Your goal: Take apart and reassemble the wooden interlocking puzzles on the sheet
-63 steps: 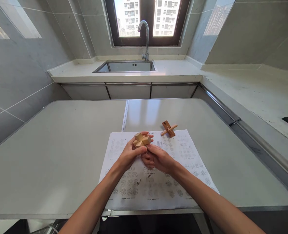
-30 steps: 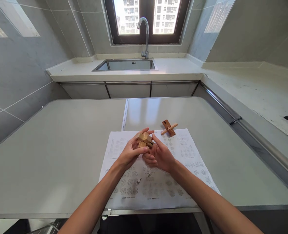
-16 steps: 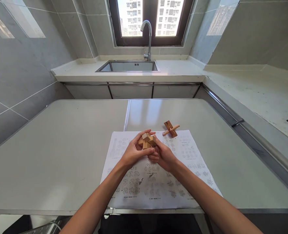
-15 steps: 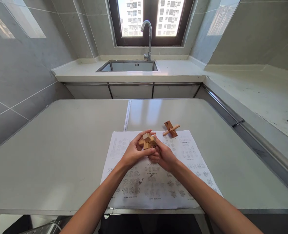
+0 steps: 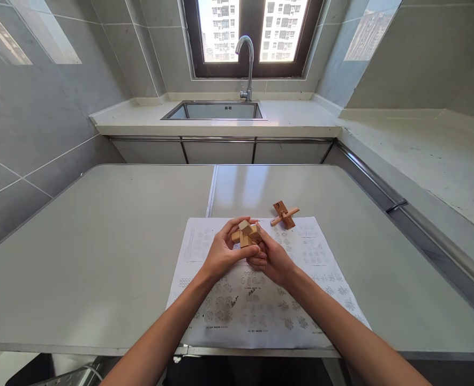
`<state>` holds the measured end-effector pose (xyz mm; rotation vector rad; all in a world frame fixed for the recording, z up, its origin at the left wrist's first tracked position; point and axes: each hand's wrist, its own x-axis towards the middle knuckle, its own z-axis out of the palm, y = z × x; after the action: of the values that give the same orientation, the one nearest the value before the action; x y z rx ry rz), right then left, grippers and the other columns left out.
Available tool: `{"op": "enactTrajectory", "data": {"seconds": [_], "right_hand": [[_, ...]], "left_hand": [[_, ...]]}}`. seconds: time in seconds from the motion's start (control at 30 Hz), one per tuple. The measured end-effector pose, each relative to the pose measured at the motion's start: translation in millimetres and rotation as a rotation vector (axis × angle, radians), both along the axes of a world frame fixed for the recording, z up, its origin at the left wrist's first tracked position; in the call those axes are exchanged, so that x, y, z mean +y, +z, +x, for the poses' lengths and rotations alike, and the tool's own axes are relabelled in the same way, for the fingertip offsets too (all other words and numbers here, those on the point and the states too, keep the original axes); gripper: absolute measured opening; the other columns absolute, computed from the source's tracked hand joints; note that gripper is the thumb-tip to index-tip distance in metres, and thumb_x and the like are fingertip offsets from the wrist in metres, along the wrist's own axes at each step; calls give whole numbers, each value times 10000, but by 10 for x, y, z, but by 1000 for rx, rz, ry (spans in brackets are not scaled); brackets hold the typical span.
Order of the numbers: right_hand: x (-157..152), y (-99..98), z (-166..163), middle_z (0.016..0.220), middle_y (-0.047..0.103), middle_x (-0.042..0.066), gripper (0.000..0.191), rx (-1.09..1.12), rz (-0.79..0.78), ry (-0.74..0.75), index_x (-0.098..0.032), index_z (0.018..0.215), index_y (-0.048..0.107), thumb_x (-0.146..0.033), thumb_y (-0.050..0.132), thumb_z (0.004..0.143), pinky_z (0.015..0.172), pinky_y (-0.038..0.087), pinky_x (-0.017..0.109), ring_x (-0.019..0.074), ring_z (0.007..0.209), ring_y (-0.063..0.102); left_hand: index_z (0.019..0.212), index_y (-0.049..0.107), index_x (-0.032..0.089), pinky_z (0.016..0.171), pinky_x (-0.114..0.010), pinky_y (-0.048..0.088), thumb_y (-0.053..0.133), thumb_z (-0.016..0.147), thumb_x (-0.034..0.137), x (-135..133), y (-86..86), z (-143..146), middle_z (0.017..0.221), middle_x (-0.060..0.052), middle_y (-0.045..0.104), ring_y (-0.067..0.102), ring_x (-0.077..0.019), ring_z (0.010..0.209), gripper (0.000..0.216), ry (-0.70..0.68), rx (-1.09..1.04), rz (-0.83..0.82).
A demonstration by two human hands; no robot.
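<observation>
A light wooden block puzzle [image 5: 247, 234] is held just above a printed paper sheet [image 5: 261, 305] on the grey table [image 5: 100, 241]. My left hand [image 5: 224, 252] wraps it from the left, thumb below and fingers curled over the top. My right hand [image 5: 272, 260] grips it from the right and underneath. A second, darker wooden puzzle [image 5: 285, 214], a cross of a flat piece and a round peg, lies on the table at the sheet's far edge, apart from both hands.
Beyond the table runs a white counter with a steel sink [image 5: 215, 111] and a tap [image 5: 247, 64] under a window. A counter [image 5: 421, 155] runs along the right. A tiled wall stands on the left.
The puzzle has been turned in my hands and my right hand has closed in on it from below. The view has drifted a little.
</observation>
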<state>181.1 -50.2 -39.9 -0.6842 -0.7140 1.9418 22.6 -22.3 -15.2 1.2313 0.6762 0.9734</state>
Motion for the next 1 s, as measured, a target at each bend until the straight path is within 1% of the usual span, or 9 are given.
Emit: {"op": "enactTrajectory", "data": {"seconds": [0.17,0.3,0.4,0.53,0.67,0.77,0.9,1.0], "right_hand": [[3,1,-22,452,229,-110,695,-7,-9,-22,-222,582,379,-789,647,881,431,175,230,57,403,196],[6,1,-27,448,245,-106,694,-4,-3,-23,-217,569,395,-778,624,907,425,170,231,55,393,206],[7,-1,-31,446,245,-106,699,8,4,-21,-218,559,383,-770,621,915,416,160,229,53,394,191],[6,12,-42,449,241,-115,668,17,-4,-41,-217,592,412,-758,645,907,404,160,216,51,395,174],[6,23,-39,454,248,-129,604,29,-31,-84,-215,672,471,-731,709,877,396,186,192,48,393,176],[8,8,-23,463,254,-134,563,66,-48,-100,-220,711,474,-689,733,884,398,188,177,44,392,168],[9,-5,-15,464,244,-127,589,74,-42,-60,-217,666,446,-684,705,912,400,198,178,43,398,169],[5,9,-28,460,233,-121,625,57,-31,-53,-217,626,430,-710,697,902,396,195,187,45,402,172]], "left_hand": [[1318,658,228,1121,-440,504,971,684,289,-6,18,-2,1371,-114,705,647,-322,1293,709,11,0,9],[1317,663,215,1127,-442,496,962,698,322,-10,33,-1,1316,-114,730,662,-321,1270,696,26,35,-11],[1310,671,204,1137,-440,487,951,716,331,2,20,-5,1315,-117,733,661,-324,1276,669,22,42,-5],[1301,680,197,1145,-424,480,940,735,346,13,-8,-6,1332,-118,725,650,-321,1294,640,29,42,26],[1326,663,212,1098,-397,507,939,741,337,-1,-15,10,1307,-107,727,669,-291,1239,659,67,103,85],[1319,660,221,1066,-370,518,956,717,319,-10,-8,22,1288,-98,729,672,-270,1207,678,96,140,137],[1289,672,212,1069,-387,521,937,736,364,-6,3,10,1269,-105,739,682,-283,1203,633,72,100,92],[1267,686,202,1079,-412,517,917,754,407,-2,7,-2,1267,-119,743,685,-305,1215,599,64,66,64]]}}
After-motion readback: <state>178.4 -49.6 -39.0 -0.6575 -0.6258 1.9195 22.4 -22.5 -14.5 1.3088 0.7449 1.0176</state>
